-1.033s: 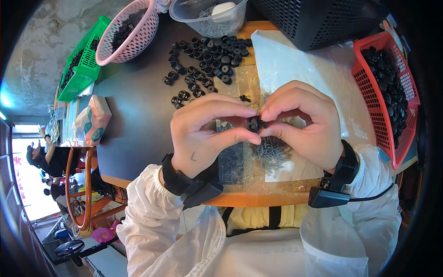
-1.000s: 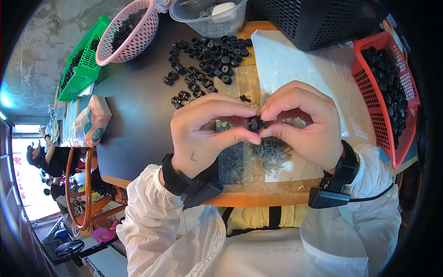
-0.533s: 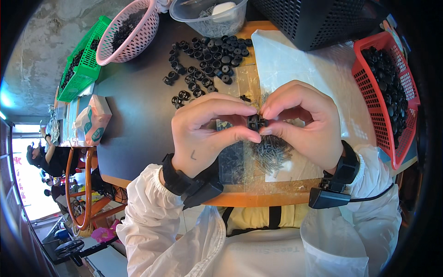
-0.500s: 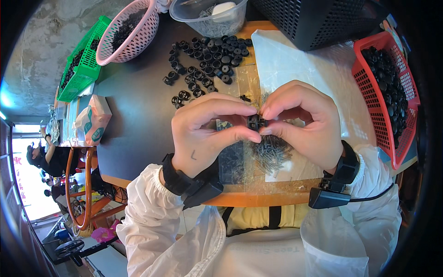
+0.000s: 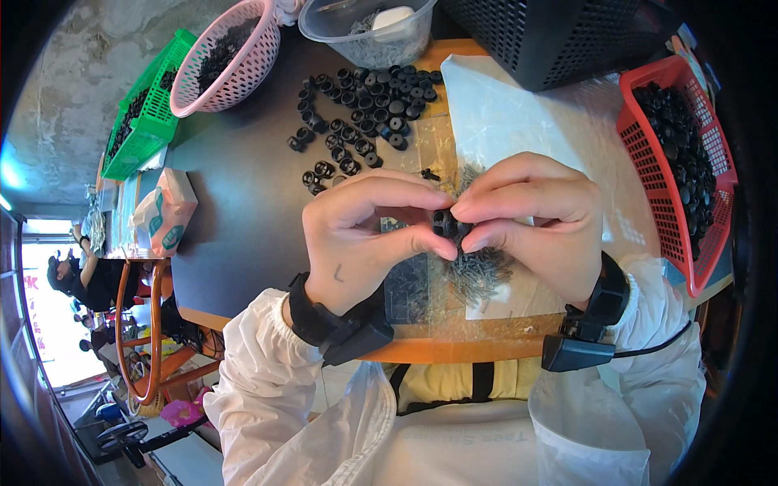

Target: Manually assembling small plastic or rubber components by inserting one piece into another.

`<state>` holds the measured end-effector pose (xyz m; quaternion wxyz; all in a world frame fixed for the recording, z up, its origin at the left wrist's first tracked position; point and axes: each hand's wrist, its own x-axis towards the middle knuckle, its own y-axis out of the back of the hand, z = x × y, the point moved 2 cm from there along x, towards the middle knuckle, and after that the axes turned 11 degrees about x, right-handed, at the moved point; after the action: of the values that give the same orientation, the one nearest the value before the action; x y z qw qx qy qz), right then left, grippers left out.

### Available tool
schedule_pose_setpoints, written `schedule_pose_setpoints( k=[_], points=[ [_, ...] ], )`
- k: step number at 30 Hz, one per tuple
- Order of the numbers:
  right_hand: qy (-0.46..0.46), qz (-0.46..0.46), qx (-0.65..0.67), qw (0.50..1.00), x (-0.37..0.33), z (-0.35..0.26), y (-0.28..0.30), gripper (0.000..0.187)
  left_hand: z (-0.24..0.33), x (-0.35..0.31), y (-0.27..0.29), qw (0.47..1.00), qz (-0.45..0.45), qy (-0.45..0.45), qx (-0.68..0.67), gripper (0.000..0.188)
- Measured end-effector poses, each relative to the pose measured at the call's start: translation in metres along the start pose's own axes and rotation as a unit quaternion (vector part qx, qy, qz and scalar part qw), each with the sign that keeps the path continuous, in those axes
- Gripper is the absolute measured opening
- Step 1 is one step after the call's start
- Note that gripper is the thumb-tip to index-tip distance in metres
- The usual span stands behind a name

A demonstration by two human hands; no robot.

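Observation:
Between both hands is a small round black plastic part (image 5: 445, 223), partly covered by fingertips. My left hand (image 5: 369, 223) pinches it from the left with thumb and forefinger. From the other side, the thumb and fingers of my right hand (image 5: 539, 219) close on the same part. Below the fingertips lies a heap of thin grey metal pins (image 5: 476, 275) on the table. Beyond my left hand, many loose black round parts (image 5: 356, 109) are spread over the dark tabletop. A small black piece (image 5: 430, 173) lies just past my fingertips.
A red basket (image 5: 724, 235) of black parts stands at the right. At the back are a black crate (image 5: 535, 49), a clear tub (image 5: 324, 28) of pins and a pink basket (image 5: 182, 93). A green basket (image 5: 154, 134) and a tissue pack (image 5: 174, 198) are left. A person (image 5: 101, 279) is far left.
My right hand's fingers have shifted slightly left and closed further over the black part. My left hand stays almost still, keeping its pinch.

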<state>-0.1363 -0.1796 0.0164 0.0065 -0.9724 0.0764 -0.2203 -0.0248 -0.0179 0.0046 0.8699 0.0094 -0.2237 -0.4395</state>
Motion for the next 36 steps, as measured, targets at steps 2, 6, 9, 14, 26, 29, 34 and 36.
schedule_pose_setpoints(
  k=[2, 6, 9, 14, 26, 29, 34, 36],
  points=[
    [-0.011, 0.010, 0.029, 0.999, -0.001, -0.002, -0.006, 0.027, 0.001, 0.000, -0.001, 1.000, 0.002, 0.009, -0.017, 0.031],
    [-0.079, 0.097, 0.158, 0.980, -0.004, 0.007, -0.007, 0.027, 0.001, 0.000, -0.001, 1.000, 0.005, 0.019, -0.011, 0.031],
    [-0.044, 0.070, 0.107, 0.991, -0.006, 0.006, -0.005, 0.025, 0.001, 0.000, -0.002, 1.000, 0.004, 0.017, -0.012, 0.031],
    [-0.030, 0.064, 0.080, 0.994, -0.005, 0.007, -0.002, 0.025, 0.001, 0.000, -0.003, 1.000, 0.005, 0.013, -0.019, 0.031],
    [0.007, 0.048, 0.018, 0.999, -0.004, 0.006, -0.005, 0.029, -0.002, 0.000, 0.000, 1.000, 0.022, 0.001, 0.003, 0.031],
    [0.010, 0.036, 0.067, 0.997, -0.005, 0.005, -0.008, 0.035, 0.000, 0.000, -0.001, 0.999, 0.027, -0.011, 0.015, 0.031],
    [-0.101, 0.137, 0.171, 0.970, -0.008, 0.005, -0.011, 0.050, 0.001, 0.000, -0.002, 0.999, 0.021, 0.003, 0.041, 0.029],
    [-0.100, 0.125, 0.162, 0.974, -0.008, 0.005, -0.011, 0.043, 0.001, 0.001, -0.002, 0.999, 0.022, 0.000, 0.045, 0.030]
  ],
)
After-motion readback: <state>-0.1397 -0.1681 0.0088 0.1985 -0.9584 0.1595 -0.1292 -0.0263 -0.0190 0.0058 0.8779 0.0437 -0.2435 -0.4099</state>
